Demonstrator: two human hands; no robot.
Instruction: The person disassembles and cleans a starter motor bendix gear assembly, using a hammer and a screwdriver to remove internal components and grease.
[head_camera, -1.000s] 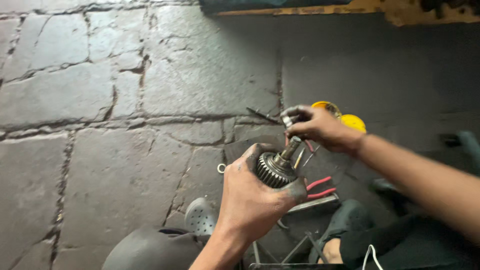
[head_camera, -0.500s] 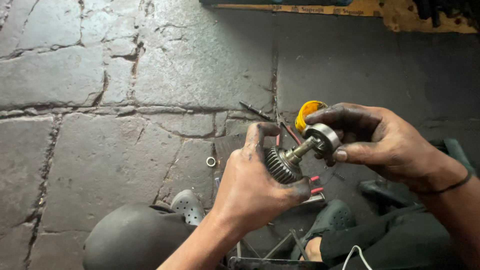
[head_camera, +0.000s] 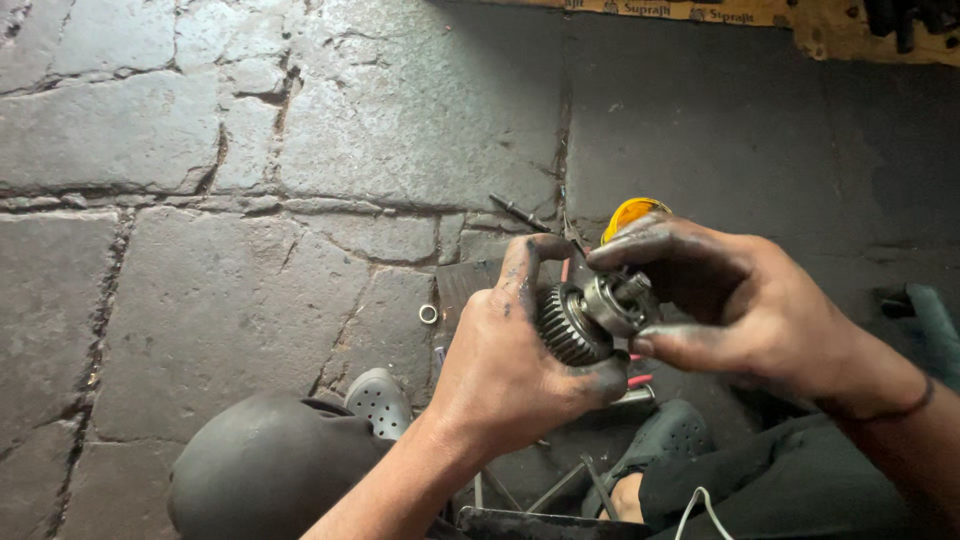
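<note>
My left hand (head_camera: 505, 365) is wrapped around a steel toothed gear (head_camera: 565, 325) on a short shaft, held above the stone floor. My right hand (head_camera: 740, 300), black with grease, pinches a round metal bearing (head_camera: 615, 303) at the shaft's end, right against the gear. A yellow round object (head_camera: 632, 213) shows just behind my right fingers.
A small metal ring (head_camera: 428, 314) lies on the grey stone slabs (head_camera: 230, 300). A thin metal rod (head_camera: 520, 213) lies near the yellow object. Red-handled pliers (head_camera: 640, 381) sit below the gear. Grey perforated clogs (head_camera: 380, 400) and my dark-trousered knees fill the bottom.
My right hand has slid the bearing down the shaft until it sits against the gear. Both hands have shifted slightly right and closer to the camera.
</note>
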